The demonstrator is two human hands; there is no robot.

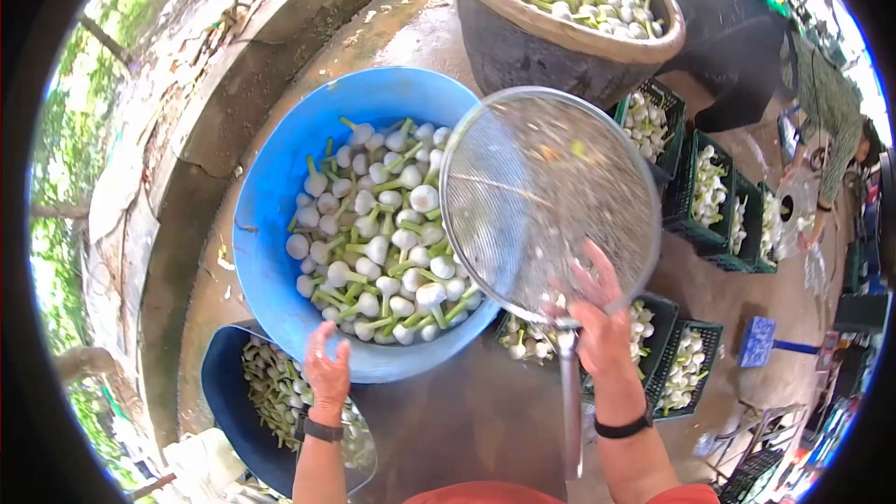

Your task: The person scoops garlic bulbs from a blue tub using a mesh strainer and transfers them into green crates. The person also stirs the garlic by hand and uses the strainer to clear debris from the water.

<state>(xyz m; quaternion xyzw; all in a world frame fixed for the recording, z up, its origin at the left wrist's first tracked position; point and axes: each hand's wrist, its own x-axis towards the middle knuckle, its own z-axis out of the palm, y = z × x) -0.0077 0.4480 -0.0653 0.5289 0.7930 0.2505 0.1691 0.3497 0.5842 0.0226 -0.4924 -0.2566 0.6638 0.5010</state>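
**Strainer held over the blue tub of bulbs**

Everything here is placed around the blue tub [271, 196], which stands on the wet concrete floor [467, 411] with white bulbs [383, 243] on green stalks heaped in it.

The left hand [327, 369] lies on the tub's near rim with its fingers loose and spread, not clenched, probably to steady the tub. The right hand [597, 317] is pressed against the round wire strainer [551, 196], which hangs tilted above the tub's right edge. Its fingers fan out over the mesh where the long handle [570, 401] joins, likely to bear the weight. I cannot tell whether the thumb clamps the handle. The mesh looks almost bare.

By count there is one strainer in hand and three big vessels: the blue tub, a dark tub [224, 383] at its near left and a brown clay pot [523, 37] beyond it, all holding bulbs. Right of the blue tub, four green crates [707, 189] stand in a row, with at least two more crates [686, 369] nearer. Each wrist has one black band. Another person [831, 121] stands far to the right.
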